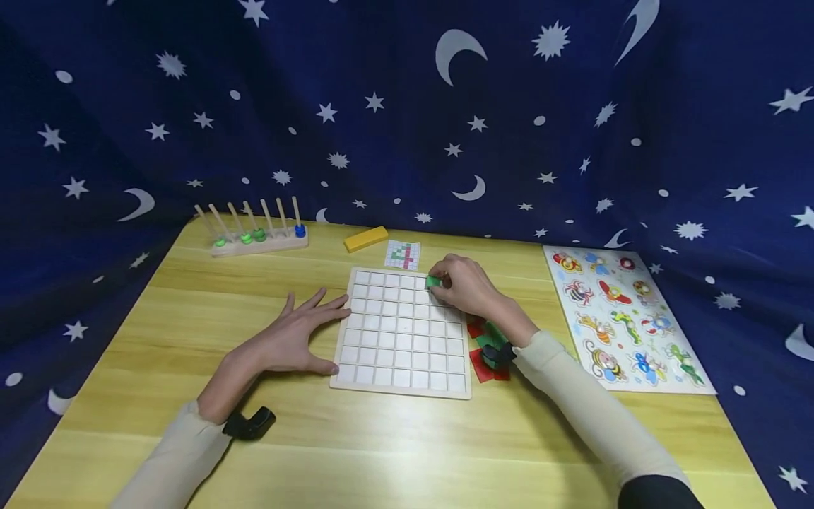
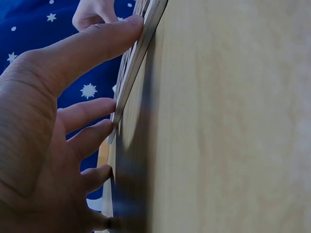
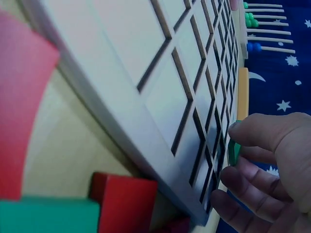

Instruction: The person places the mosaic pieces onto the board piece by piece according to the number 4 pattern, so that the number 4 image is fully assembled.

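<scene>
A white wooden grid board (image 1: 403, 325) with square recesses lies flat on the table. My right hand (image 1: 466, 284) pinches a small green square tile (image 1: 433, 281) over the board's far right corner; the right wrist view shows the green tile (image 3: 234, 149) between thumb and fingers. Along the board's left edge my left hand (image 1: 289, 338) rests with spread, straight fingers. In the left wrist view the left thumb (image 2: 104, 41) touches the board's edge (image 2: 131, 73). Red tiles (image 1: 481, 365) and green tiles (image 1: 488, 338) lie right of the board, partly hidden under the right wrist.
Behind the board are a small pattern card (image 1: 403, 255) showing a green and red figure and a yellow block (image 1: 365, 239). A peg rack (image 1: 261, 244) with green and blue beads stands at the back left. An insect puzzle board (image 1: 626, 322) lies at the right.
</scene>
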### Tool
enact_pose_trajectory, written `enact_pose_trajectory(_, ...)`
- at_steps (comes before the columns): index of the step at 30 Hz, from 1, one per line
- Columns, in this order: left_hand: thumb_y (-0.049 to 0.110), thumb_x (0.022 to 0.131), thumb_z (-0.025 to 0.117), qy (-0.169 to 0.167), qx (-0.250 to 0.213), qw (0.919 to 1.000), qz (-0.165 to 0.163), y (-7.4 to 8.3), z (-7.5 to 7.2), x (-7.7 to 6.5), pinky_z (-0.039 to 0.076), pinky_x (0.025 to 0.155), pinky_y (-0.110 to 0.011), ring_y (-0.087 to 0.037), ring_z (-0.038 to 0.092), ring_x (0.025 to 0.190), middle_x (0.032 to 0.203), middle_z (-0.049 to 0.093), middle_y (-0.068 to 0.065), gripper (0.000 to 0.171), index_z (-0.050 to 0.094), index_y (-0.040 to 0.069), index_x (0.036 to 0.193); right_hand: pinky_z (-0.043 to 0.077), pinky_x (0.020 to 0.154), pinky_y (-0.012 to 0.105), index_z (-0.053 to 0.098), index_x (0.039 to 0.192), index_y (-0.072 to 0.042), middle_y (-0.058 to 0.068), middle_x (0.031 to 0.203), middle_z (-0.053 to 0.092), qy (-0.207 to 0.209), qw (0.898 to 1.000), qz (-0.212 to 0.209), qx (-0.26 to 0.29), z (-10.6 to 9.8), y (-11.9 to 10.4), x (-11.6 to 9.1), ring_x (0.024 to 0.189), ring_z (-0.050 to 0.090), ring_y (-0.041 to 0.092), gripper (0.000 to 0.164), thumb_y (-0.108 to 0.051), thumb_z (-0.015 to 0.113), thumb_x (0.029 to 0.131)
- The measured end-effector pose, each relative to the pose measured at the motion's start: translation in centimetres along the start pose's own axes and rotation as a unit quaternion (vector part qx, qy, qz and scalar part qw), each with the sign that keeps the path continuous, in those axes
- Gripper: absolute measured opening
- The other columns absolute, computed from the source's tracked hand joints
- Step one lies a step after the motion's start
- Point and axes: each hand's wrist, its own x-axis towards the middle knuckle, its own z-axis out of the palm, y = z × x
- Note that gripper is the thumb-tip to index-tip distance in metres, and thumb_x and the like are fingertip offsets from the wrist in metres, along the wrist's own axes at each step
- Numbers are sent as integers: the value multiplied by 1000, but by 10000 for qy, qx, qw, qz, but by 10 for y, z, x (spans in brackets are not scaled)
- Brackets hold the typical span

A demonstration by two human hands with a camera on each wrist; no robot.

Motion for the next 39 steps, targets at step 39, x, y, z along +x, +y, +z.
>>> enact_pose_trajectory(39,56,71,86,-105,-215,9997,-20,-2,-1,-1,-13,110,-69,-32,5,152,164,23,3,97,46,21,152,52,68,37,80,102,-6,5,95,76,-157,9995,-13,261,-16,7,22,81,68,19,19,-18,79,88)
